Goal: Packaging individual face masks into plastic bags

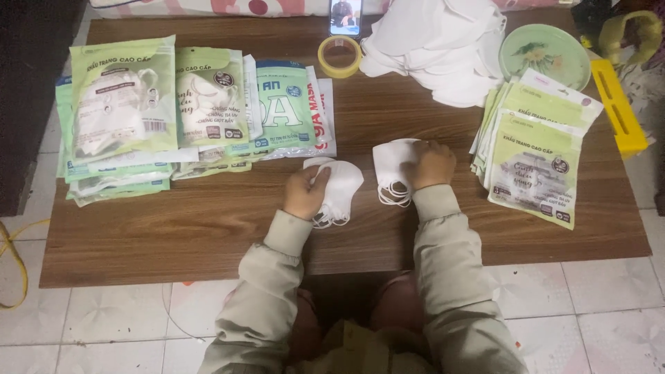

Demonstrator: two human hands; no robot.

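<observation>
Low wooden table on a pale tiled floor, seen from above.

The table (173, 242) has a dark brown wood-grain top and fills most of the view, with its near edge running straight across the lower half. Beneath and around it the floor (90, 325) is laid with whitish square tiles bearing a faint pattern, with thin grey grout lines between them. A yellow cord (17, 260) curves over the tiles at the left edge. Along the left side stands a dark, almost black piece of furniture or wall (28, 90), too shadowed to tell which. Light is soft and even, without hard shadows on the tabletop.
</observation>
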